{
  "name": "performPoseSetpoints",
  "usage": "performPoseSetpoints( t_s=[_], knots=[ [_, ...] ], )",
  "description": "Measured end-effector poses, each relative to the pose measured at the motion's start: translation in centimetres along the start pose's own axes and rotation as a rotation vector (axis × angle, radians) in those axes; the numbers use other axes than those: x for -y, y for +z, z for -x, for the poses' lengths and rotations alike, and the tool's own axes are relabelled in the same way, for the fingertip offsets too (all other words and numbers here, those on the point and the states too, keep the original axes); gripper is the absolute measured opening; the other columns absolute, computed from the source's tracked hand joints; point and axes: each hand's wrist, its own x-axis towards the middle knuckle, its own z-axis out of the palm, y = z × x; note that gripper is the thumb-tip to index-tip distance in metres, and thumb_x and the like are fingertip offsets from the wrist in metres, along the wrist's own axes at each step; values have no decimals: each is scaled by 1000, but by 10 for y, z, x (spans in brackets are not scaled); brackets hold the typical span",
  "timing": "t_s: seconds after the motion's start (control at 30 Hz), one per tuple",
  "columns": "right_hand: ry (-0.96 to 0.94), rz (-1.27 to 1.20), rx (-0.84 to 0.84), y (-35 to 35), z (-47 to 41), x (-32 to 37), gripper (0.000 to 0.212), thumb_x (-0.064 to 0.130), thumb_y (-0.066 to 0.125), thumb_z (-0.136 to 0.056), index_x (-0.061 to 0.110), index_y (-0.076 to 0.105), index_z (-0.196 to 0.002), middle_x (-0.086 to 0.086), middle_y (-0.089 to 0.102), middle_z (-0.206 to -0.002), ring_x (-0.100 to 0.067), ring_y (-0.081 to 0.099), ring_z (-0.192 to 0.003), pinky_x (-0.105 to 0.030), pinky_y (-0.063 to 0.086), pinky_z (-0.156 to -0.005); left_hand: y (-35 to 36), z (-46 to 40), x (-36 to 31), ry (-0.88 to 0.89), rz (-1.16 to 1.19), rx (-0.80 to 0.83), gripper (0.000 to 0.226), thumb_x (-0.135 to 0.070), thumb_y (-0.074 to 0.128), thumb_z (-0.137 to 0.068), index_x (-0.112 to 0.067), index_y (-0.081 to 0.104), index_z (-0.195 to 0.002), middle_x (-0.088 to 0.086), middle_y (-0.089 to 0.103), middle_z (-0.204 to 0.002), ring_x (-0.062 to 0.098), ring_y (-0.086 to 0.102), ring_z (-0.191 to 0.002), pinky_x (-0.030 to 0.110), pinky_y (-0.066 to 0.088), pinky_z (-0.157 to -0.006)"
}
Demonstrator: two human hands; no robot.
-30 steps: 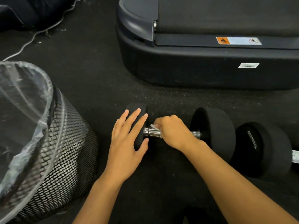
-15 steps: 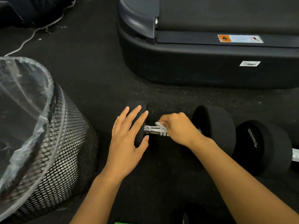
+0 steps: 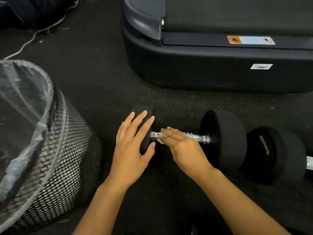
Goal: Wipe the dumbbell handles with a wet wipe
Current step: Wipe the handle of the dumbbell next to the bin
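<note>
A black dumbbell (image 3: 225, 138) with a chrome handle (image 3: 198, 137) lies on the dark floor in the middle of the head view. My left hand (image 3: 133, 146) rests flat, fingers spread, on its left head. My right hand (image 3: 184, 148) lies over the handle's left part with the fingers stretched out, pressing a white wet wipe (image 3: 160, 139) against the chrome. Only a small edge of the wipe shows under the fingertips. A second black dumbbell (image 3: 277, 155) lies to the right, its handle cut off by the frame edge.
A black mesh bin (image 3: 67, 163) lined with a clear plastic bag stands at the left. A treadmill base (image 3: 203, 68) fills the upper right. A thin white cable (image 3: 28, 41) runs over the floor at the upper left.
My right hand has unclenched from a fist around the handle to flat fingers and slid left, baring the handle's right part. My left hand has stayed on the dumbbell head.
</note>
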Motion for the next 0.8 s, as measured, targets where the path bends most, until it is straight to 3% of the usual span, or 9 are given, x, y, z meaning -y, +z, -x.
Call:
performPoseSetpoints(
  t_s=[0.1, 0.27, 0.47, 0.57, 0.63, 0.8],
  knots=[
    [36, -2, -75, 4, -7, -3, 43, -5, 74, -69, 6, 67, -111, -13, 66, -113, -30, 62, -107, -38, 38, -95, 1, -1, 0, 1, -8, -6, 69, -24, 64, -81, -29, 31, -142, -10, 24, -151, 11, 6, -142, 53, 20, -112],
    [-65, 42, -77, 13, 1, 1, 51, -5, 76, -68, 5, 64, -116, -13, 63, -119, -29, 58, -113, -42, 37, -98, 2, 0, 1, 6, -9, -13, 67, -23, 65, -83, -28, 32, -142, -9, 25, -151, 11, 8, -143, 54, 22, -111],
    [-26, 52, -92, 17, -6, 8, 53, -5, 79, -63, 4, 65, -113, -14, 65, -116, -29, 60, -110, -41, 36, -97, 3, 0, 3, 9, -25, -19, 70, -20, 68, -82, -27, 33, -142, -9, 25, -151, 12, 8, -143, 54, 22, -111],
    [-139, 87, -50, 13, 2, -5, 60, -5, 79, -61, 6, 62, -118, -12, 62, -122, -28, 57, -115, -39, 34, -100, 2, 1, 2, 21, -15, -15, 63, -35, 54, -84, -29, 29, -142, -9, 25, -151, 11, 7, -143, 54, 22, -111],
    [-92, 87, -63, 12, -2, -5, 57, -3, 81, -61, 5, 64, -115, -12, 64, -119, -27, 60, -111, -36, 36, -97, 2, 0, 2, 23, -20, -21, 63, -34, 54, -84, -29, 29, -142, -9, 25, -151, 11, 8, -143, 55, 23, -110],
    [-162, 96, -143, 20, 2, -2, 38, 2, 55, -79, 3, 64, -116, -14, 63, -118, -29, 59, -112, -39, 36, -100, 3, 0, 2, 9, -17, -26, 69, -21, 67, -82, -28, 32, -141, -9, 26, -150, 11, 8, -142, 55, 24, -110]
  ],
)
